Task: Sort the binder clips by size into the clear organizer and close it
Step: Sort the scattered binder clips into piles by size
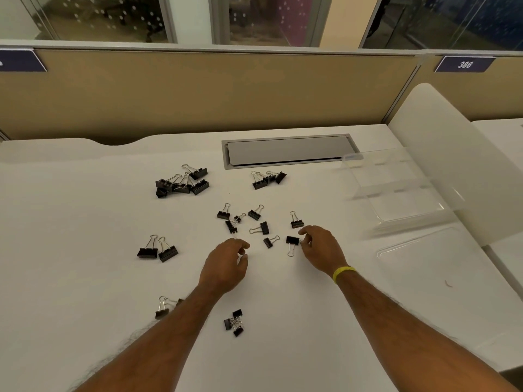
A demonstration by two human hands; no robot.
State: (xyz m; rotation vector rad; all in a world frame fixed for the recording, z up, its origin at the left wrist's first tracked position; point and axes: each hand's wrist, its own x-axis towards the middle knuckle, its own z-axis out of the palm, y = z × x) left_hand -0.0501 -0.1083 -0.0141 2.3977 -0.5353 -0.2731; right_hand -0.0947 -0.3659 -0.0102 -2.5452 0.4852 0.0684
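Note:
Black binder clips lie in groups on the white desk [85, 222]. A pile of large clips [182, 182] is at the back left and two more large clips [157, 250] lie at the left. A medium group [267, 178] sits at the back centre. Several small clips [256, 215] are scattered just beyond my hands. My left hand [226, 264] hovers with loosely curled fingers and holds nothing I can see. My right hand [319, 247] has its fingertips at the right edge of one clip [292, 240]. The clear organizer [396, 190] stands open at the right, apparently with nothing in it.
A small bunch of clips [235, 323] lies between my forearms, and another clip [162, 308] is partly hidden by my left forearm. A grey cable hatch [285, 151] is set in the desk at the back. A white divider [458, 154] rises on the right.

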